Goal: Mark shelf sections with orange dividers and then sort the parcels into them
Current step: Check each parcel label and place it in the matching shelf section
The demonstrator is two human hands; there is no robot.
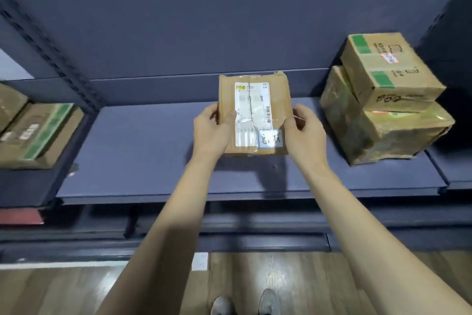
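Above the blue shelf (143, 151), your left hand (210, 133) and right hand (305, 133) grip a flat parcel (254, 115) by its sides; two stacked boxes (385, 100) sit to its right.

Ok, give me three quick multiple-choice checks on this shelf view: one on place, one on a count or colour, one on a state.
1. Where is the stack of boxes on the blue shelf?
A. right end
B. left end
C. on the floor

2. How many boxes are in that stack?
A. one
B. two
C. four

3. How is the labelled parcel being handled?
A. lying untouched
B. held in one hand
C. held in both hands

Key:
1 A, the stack sits right of the parcel, at the shelf's right end.
2 B, a green-taped box lies on a larger box.
3 C, the left hand and right hand each have a grip on one side edge.
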